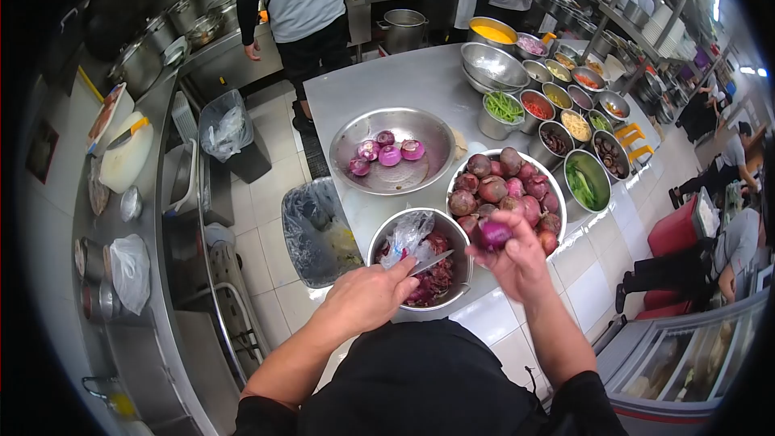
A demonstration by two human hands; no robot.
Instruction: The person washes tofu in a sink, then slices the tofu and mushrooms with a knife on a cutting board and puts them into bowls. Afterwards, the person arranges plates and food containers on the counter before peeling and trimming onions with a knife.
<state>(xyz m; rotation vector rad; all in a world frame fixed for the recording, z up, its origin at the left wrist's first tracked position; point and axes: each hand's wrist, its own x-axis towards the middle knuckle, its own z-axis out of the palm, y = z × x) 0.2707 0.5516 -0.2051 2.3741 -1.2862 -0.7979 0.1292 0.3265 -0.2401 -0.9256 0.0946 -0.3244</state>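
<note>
A knife [432, 262] is in my left hand [367, 295], its blade pointing right over a metal pot [463, 284] of onion skins and a clear plastic bag. My right hand [517, 258] holds a shiny purple onion [495, 234] between thumb and fingers, to the right of the blade and apart from it. Just behind that hand, a large white-rimmed bowl [563, 218] is heaped with unpeeled red onions [493, 188]. Farther back on the left, a wide metal bowl [347, 139] contains several peeled purple onions [390, 155].
Metal containers of cut vegetables, among them green pieces [504, 106], line the right side of the steel table [363, 85]. A lined bin [311, 230] stands at its left edge. One person [295, 0] stands beyond the table; other people are farther away.
</note>
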